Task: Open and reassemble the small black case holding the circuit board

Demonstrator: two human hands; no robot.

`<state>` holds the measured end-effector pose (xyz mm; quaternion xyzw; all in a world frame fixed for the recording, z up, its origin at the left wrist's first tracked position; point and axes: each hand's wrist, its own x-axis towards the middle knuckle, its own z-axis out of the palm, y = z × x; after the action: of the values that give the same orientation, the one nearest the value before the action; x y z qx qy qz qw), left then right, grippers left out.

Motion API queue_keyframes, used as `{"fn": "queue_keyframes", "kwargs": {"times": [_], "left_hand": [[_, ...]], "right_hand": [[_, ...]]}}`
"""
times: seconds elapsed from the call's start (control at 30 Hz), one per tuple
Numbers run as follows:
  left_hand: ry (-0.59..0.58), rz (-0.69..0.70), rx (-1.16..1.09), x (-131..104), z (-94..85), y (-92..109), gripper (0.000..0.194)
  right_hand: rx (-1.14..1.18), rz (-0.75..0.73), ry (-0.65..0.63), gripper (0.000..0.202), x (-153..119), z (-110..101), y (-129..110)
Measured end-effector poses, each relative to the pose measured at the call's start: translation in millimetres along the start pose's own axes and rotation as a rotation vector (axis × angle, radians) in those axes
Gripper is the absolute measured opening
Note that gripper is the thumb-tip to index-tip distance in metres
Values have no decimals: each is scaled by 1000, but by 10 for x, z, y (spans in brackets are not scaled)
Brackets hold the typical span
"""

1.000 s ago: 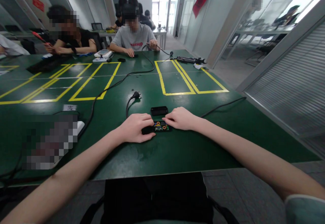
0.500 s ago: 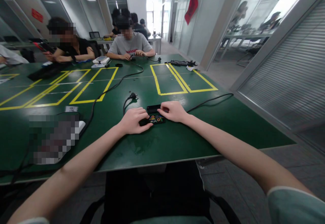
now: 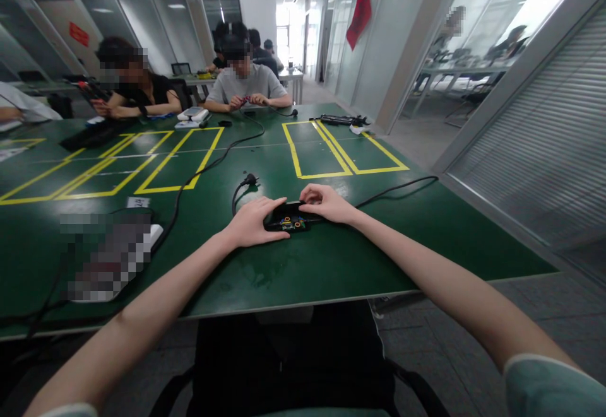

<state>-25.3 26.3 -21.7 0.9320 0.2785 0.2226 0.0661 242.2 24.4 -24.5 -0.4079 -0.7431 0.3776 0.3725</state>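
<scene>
A small black plastic case (image 3: 297, 228) lies uncovered on the green table, with a circuit board (image 3: 286, 221) showing orange-ringed coils and coloured wires. Behind it the black lid (image 3: 291, 208) is tilted up along the case's far edge. My left hand (image 3: 253, 222) wraps the left end, thumb along the near side and fingers reaching to the lid. At the lid's right end, my right hand (image 3: 324, 202) is closed in a pinch. Black cords leave both ends: one leads to a plug (image 3: 251, 179) beyond my left hand, another cord (image 3: 396, 192) runs off right.
A long black cable (image 3: 178, 205) crosses the green table (image 3: 331, 259) on the left, beside a blurred device (image 3: 113, 256). Yellow tape outlines (image 3: 324, 175) mark the far half. Black tools (image 3: 341, 119) lie at the far edge. Two people sit opposite, handling things.
The lid, lying flatter behind the case before, is now tilted up against it. My left fingers have stretched out toward the lid, and my right hand has raised its end.
</scene>
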Motion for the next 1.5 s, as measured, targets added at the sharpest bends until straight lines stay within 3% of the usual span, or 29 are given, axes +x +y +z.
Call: {"fn": "queue_keyframes", "kwargs": {"times": [0.17, 0.7, 0.87, 1.13, 1.37, 1.5], "left_hand": [[72, 52, -31, -32, 7, 8, 81], [97, 71, -34, -38, -10, 37, 80], [95, 56, -82, -25, -36, 73, 69], [87, 34, -212, 10, -65, 190, 27], [81, -1, -206, 3, -50, 189, 25], [61, 8, -106, -4, -37, 205, 27]], "right_hand": [[132, 46, 40, 36, -18, 0, 4], [224, 118, 10, 39, -54, -9, -39], [186, 116, -53, 42, -67, -33, -46], [103, -56, -184, 30, -113, -89, -116], [-178, -265, -203, 41, -158, -26, -189], [-441, -377, -145, 21, -176, 44, -191]]}}
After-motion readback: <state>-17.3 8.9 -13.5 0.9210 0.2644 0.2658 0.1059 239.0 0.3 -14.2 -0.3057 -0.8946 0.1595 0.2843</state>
